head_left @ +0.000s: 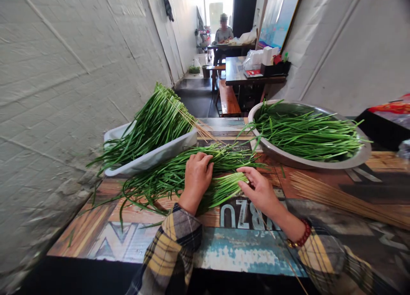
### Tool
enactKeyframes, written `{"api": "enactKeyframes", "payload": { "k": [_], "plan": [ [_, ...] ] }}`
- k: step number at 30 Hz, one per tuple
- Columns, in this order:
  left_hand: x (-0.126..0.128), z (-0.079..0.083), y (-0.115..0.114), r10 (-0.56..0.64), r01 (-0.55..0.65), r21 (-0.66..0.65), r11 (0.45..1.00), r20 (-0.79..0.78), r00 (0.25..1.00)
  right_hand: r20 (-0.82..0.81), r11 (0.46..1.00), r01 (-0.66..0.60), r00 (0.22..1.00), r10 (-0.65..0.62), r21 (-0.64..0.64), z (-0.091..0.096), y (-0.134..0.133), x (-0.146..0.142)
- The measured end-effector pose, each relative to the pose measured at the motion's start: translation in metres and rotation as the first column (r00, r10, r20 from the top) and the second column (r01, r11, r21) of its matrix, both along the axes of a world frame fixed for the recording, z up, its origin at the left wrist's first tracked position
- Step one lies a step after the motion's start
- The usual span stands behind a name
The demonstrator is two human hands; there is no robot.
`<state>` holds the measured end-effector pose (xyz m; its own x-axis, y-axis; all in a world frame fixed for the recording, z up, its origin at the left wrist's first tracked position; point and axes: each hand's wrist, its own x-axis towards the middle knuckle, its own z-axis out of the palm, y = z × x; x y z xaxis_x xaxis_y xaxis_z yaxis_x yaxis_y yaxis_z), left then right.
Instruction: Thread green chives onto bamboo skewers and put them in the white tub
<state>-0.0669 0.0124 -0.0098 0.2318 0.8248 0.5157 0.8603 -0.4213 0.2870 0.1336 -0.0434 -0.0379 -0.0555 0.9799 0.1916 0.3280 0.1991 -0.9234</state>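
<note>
A loose pile of green chives lies on the table in front of me. My left hand rests over it with bent fingers gripping stalks, some hidden under the palm. From beneath this hand a small bunch of chives points right, its pale cut ends lined up. My right hand has its thumb and fingers around those ends. A thin stick runs below the right forearm; whether that hand also holds it, I cannot tell.
A white tray at left holds skewered chives. A metal basin with loose chives stands at right, near many bamboo skewers. The wall borders the left side. Beyond, a person sits at another table.
</note>
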Motion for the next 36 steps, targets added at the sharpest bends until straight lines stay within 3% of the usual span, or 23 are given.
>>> {"api": "enactKeyframes", "payload": {
  "k": [7,12,16,21,30,36],
  "plan": [
    [0.002,0.003,-0.003,0.005,-0.003,0.019,1.0,-0.097,0.995,-0.037,1.0,-0.02,0.999,0.019,-0.018,0.001,-0.001,0.0],
    [0.009,0.005,-0.006,-0.109,0.112,-0.028,0.993,0.096,0.989,-0.041,1.0,0.009,0.999,-0.01,-0.019,0.0,0.001,0.0],
    [0.016,0.001,-0.008,-0.199,0.232,-0.101,0.967,0.266,0.943,-0.116,0.995,-0.015,0.993,0.004,-0.097,0.0,0.003,0.0],
    [0.02,-0.003,-0.01,-0.239,0.298,-0.149,0.943,0.319,0.917,-0.155,0.983,-0.086,0.986,0.06,-0.162,0.008,0.001,0.0],
    [0.023,0.0,-0.013,-0.24,0.297,-0.151,0.943,0.312,0.919,-0.108,0.995,-0.097,0.99,0.094,-0.024,0.008,-0.004,0.001],
    [0.024,0.001,-0.013,-0.266,0.336,-0.15,0.93,0.357,0.896,0.036,0.998,0.002,0.999,-0.005,0.069,0.008,-0.005,0.001]
  ]
}}
